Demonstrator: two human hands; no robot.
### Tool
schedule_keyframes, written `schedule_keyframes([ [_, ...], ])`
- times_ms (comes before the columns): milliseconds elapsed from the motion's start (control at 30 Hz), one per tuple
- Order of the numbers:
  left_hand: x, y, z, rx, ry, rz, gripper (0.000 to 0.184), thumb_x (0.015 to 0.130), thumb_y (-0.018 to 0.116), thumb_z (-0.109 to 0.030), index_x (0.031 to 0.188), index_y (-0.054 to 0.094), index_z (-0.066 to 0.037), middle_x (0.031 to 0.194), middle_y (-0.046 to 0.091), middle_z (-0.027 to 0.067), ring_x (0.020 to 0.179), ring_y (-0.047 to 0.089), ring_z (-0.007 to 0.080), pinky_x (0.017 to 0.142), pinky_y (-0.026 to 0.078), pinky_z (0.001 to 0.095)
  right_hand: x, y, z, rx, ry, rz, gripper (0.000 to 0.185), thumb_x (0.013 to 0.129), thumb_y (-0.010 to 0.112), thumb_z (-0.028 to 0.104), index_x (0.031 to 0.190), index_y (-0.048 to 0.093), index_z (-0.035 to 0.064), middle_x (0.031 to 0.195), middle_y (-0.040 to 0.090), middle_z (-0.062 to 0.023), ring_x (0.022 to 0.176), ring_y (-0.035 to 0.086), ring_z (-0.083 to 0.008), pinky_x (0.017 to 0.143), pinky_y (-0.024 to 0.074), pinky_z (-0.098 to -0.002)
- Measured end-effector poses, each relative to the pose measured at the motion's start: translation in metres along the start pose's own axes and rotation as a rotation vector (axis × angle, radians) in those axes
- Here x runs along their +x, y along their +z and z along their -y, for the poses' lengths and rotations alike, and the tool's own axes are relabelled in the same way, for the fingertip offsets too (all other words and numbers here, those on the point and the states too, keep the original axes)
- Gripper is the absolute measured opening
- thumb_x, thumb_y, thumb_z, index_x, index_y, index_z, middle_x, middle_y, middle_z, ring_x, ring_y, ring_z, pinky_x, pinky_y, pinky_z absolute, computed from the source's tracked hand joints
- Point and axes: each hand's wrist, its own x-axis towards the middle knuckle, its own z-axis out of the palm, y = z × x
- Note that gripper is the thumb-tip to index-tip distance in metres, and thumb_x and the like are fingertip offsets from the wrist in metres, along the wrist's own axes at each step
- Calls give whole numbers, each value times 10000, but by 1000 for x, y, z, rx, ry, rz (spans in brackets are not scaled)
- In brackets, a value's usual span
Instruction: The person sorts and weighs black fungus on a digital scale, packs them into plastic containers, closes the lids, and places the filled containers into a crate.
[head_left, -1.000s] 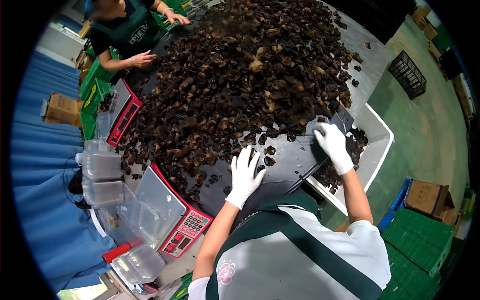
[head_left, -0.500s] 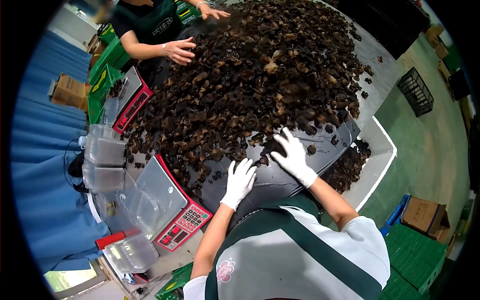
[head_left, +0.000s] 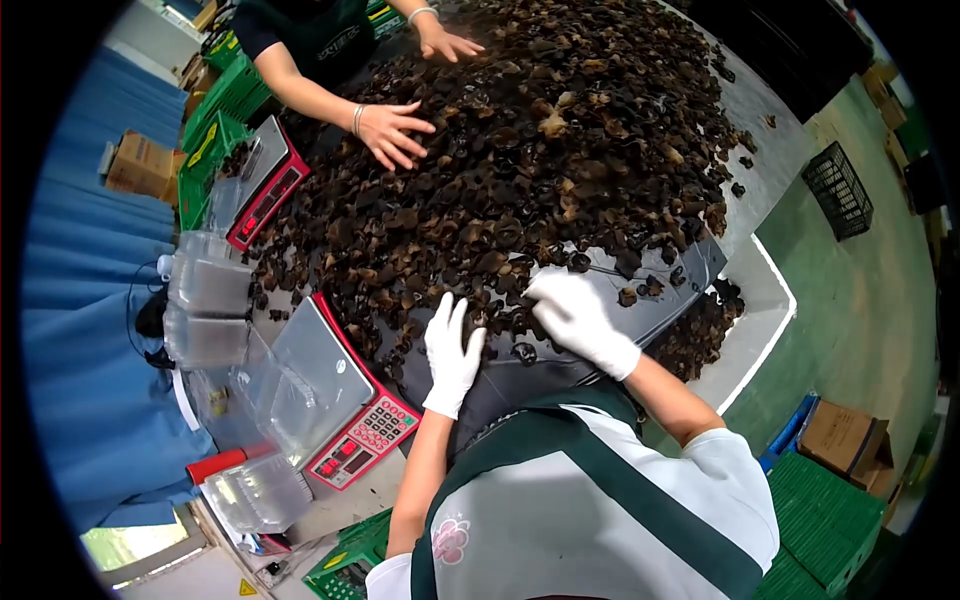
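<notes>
A large heap of dark brown wood ear mushrooms [head_left: 450, 200] covers the table in front of me. My left hand [head_left: 453, 360], in a white glove, lies at the heap's near edge with its fingers apart and nothing held. To its right, my right hand [head_left: 580, 322], also white-gloved, is over the near edge of the pile; motion smears its fingers, and whether they hold anything cannot be seen. Between the hands a single dark piece [head_left: 524, 352] lies on the grey sheet [head_left: 500, 385].
Across the heap, another person's bare hands [head_left: 393, 133] are over the mushrooms. Red-edged scales [head_left: 370, 435] and clear plastic boxes [head_left: 208, 300] stand on the left. At right are a white bin [head_left: 770, 300] with more mushrooms, a black crate [head_left: 838, 190] and green crates [head_left: 825, 520].
My left hand has shifted slightly left and up. The right hand has moved a little left and blurred. The other person's hands have moved right over the heap.
</notes>
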Motion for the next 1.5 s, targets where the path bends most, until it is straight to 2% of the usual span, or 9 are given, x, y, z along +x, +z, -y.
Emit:
schedule_keyframes([
  [133, 0, 16, -14, 88, 91, 287, 779, 755, 709, -435, 1408, 405, -139, 1500, 305, 141, 1395, 249, 329, 1104, 154, 582, -12, -50, -70, -570, 259, -177, 472, 772, 695, 246, 1187, 585, 50, 1261, 535, -215, 1161, 504, -375, 966, 409, -451],
  [233, -13, 18, -15, 80, 202, 328, 672, 737, 739, -376, 1313, 500, -127, 1446, 391, 117, 1376, 298, 323, 1108, 161, 571, -34, -47, -96, -696, 432, 44, 670, 729, 740, 352, 1292, 514, 66, 1397, 396, -242, 1284, 369, -413, 1040, 323, -498],
  [433, -50, -3, 2, 114, 256, 298, 366, 801, 687, -284, 1110, 621, -99, 1325, 513, 90, 1297, 406, 289, 1077, 259, 518, -56, 7, -42, -480, 249, 175, 447, 801, 676, 283, 1195, 580, 94, 1408, 401, -224, 1299, 377, -395, 1059, 310, -510],
  [700, -53, -11, 9, -3, 8, 102, 633, 780, 724, -274, 1330, 476, -84, 1446, 383, 167, 1330, 366, 335, 1088, 272, 483, -42, 25, 16, 42, 187, 248, 444, 811, 669, 204, 1220, 565, 65, 1339, 497, -193, 1218, 483, -364, 1027, 386, -431],
  [933, -19, 9, -5, 194, -122, 205, 857, 737, 720, -496, 1431, 366, -142, 1521, 247, 168, 1389, 237, 370, 1099, 187, 566, -13, 28, -21, -400, 273, 134, 494, 830, 640, 246, 1271, 528, 54, 1397, 418, -208, 1252, 415, -402, 1040, 345, -480],
  [1067, -34, 9, -11, 128, 144, 346, 755, 734, 710, -511, 1367, 475, -173, 1503, 315, 90, 1402, 230, 333, 1099, 136, 603, -37, 30, 5, -354, 95, 474, 502, 834, 617, 324, 1257, 539, 66, 1414, 394, -198, 1329, 308, -416, 1075, 287, -537],
  [1267, -68, -16, -7, 67, 227, 372, 637, 745, 733, -391, 1283, 544, -107, 1392, 462, 75, 1315, 376, 295, 1099, 235, 517, -64, 3, 27, -76, 40, 545, 499, 789, 674, 256, 1236, 553, 68, 1363, 466, -180, 1276, 416, -364, 1059, 345, -462],
  [1400, -71, -37, -5, 91, 106, 246, 705, 727, 754, -397, 1318, 510, -100, 1448, 392, 147, 1348, 341, 332, 1091, 247, 506, -47, -41, 16, -130, 233, 413, 617, 757, 720, 322, 1292, 523, 87, 1397, 449, -179, 1249, 456, -358, 1040, 373, -435],
  [1500, -72, -40, -6, 124, -250, 212, 918, 698, 772, -422, 1440, 340, -96, 1517, 231, 210, 1390, 239, 379, 1099, 221, 521, -31, -75, -10, -445, 442, 436, 999, 596, 837, 427, 1410, 364, 94, 1450, 374, -185, 1194, 488, -357, 993, 426, -430],
])
